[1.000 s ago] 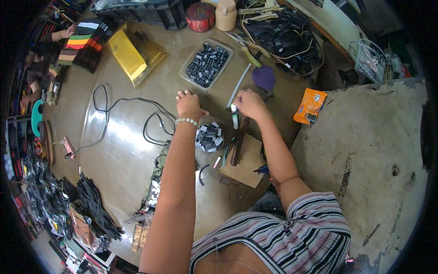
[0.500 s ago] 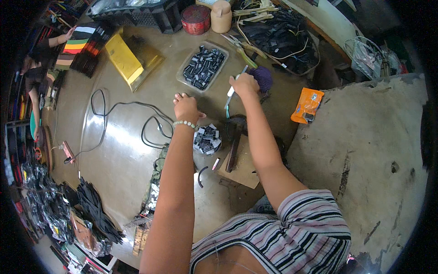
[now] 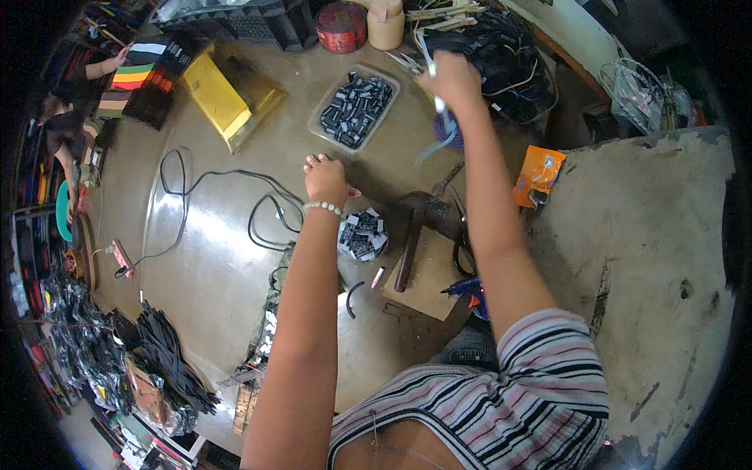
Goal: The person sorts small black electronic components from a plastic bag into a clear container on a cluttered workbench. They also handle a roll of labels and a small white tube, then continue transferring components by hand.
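Observation:
My left hand [image 3: 327, 178], with a beaded bracelet at its wrist, rests on the worktable. Its thumb stands out to the side and I see nothing in it. Right ahead of it is a clear tub [image 3: 354, 110] of small dark pieces; a round container [image 3: 363, 233] of dark and white pieces sits beside its wrist. Farther out on the right, my right hand [image 3: 454, 82] is closed on a slim white tool [image 3: 432, 69]. A pale blue strip [image 3: 439, 144] trails below it, blurred, over a purple coil [image 3: 454, 130].
A hammer [image 3: 410, 252] lies on a board [image 3: 429, 274], near black-handled scissors [image 3: 461, 254] and a blue glue gun [image 3: 468, 294]. An orange packet [image 3: 539, 176] is at the right, a yellow box [image 3: 217, 102] at the far left. A black cable [image 3: 185, 211] loops across the table. Another person's arm [image 3: 66, 166] shows at left.
My right hand has swung away from me and to the right, carrying the white tool and blue strip. The scissors and glue gun have come into sight. My left hand stays on the table.

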Available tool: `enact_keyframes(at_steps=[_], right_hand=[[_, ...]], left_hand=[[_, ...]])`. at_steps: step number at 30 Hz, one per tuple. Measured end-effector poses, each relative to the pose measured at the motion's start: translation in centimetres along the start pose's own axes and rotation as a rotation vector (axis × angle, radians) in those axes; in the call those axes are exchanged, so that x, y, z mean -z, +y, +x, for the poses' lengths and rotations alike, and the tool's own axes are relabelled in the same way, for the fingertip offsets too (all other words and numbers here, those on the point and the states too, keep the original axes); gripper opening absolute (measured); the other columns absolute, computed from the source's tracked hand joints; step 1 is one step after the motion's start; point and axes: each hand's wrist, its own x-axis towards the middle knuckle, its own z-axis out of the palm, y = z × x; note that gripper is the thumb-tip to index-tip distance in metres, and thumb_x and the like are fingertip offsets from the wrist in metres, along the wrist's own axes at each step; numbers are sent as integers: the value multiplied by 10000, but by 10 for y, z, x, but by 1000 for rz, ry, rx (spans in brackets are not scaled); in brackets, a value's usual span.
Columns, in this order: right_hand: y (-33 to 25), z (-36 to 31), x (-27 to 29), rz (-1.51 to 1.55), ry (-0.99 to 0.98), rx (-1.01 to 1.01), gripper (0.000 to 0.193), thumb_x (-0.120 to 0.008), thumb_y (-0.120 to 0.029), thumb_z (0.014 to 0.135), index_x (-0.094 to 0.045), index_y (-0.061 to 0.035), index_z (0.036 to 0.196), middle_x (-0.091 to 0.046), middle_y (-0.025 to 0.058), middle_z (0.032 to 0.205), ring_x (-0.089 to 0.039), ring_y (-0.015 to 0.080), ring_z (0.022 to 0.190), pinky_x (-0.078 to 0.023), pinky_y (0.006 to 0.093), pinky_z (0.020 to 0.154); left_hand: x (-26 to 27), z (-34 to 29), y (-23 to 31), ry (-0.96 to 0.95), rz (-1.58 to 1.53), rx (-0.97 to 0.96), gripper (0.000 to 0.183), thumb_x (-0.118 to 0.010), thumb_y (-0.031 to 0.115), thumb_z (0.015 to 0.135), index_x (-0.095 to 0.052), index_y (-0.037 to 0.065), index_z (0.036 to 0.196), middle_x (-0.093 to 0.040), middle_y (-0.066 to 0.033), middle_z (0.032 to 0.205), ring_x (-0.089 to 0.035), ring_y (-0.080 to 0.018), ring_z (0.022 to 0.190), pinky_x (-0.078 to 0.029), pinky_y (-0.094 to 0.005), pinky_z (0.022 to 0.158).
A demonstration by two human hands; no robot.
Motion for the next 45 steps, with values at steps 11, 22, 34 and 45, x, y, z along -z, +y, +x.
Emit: enact_keyframes(at_steps=[11,22,34,45], right_hand=[[44,50,-34,59,356,251,581,-703,-483,723,-620,-7,1045,-583,221,1134,-522,378,1119,-471,448,871],[78,-86,-70,-2,-62,-385,1050,-826,-405,594,-280,-21,1404,-395,219,1298,-402,425,1188,-398,502,963],[35,43,-79,-91,243,267,262,-662,-214,792,-670,-56,1000,-499,144,1161,-471,339,1059,-438,426,884],[-56,-76,25,810,130,241,184,-613,44,729,-549,-19,890,-590,141,812,-604,229,724,-485,339,673]], left_hand=[[11,2,3,-24,-48,39,688,-869,403,494,-659,15,1022,-588,-147,1159,-491,-336,1174,-486,-400,907],[11,-6,1,-58,-63,44,953,-856,450,517,-473,-69,1220,-442,-264,1312,-490,-365,1190,-481,-388,928],[31,-10,-32,-267,-230,-71,949,-779,487,648,-386,-29,1340,-394,-253,1378,-486,-356,1199,-459,-407,942],[169,-302,-89,793,-873,60,376,-649,125,840,-575,39,1198,-618,-176,1123,-592,-315,1059,-446,-359,929]])
